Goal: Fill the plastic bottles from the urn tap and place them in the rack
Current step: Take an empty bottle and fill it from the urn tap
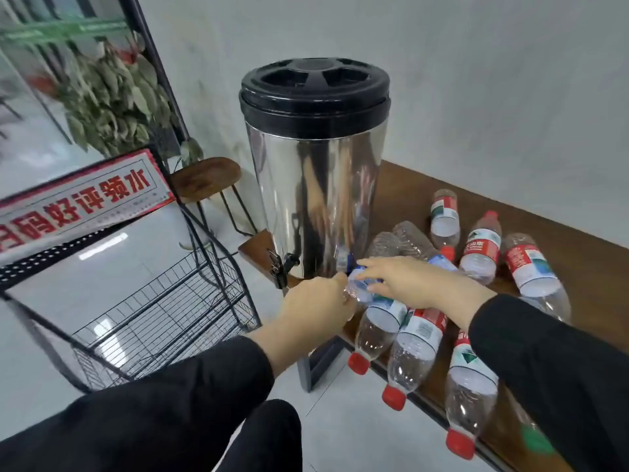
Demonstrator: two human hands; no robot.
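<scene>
Clear thin plastic, the blue-labelled bottle (366, 294) lies just right of the urn (315, 172) tap (282, 267). Left hand (315, 306) curls around its end; right hand (408, 284) grips its body. Empty, probably light and crushable: hold mid-body gently.

Shop — wire rack (163, 311), red signboard (78, 195)

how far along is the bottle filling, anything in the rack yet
Nothing looks done: the wire rack shows no bottles. In hand: both hands, left and right, grip one blue-label bottle beside the urn tap. Left: the bottles lying on the table.
</scene>
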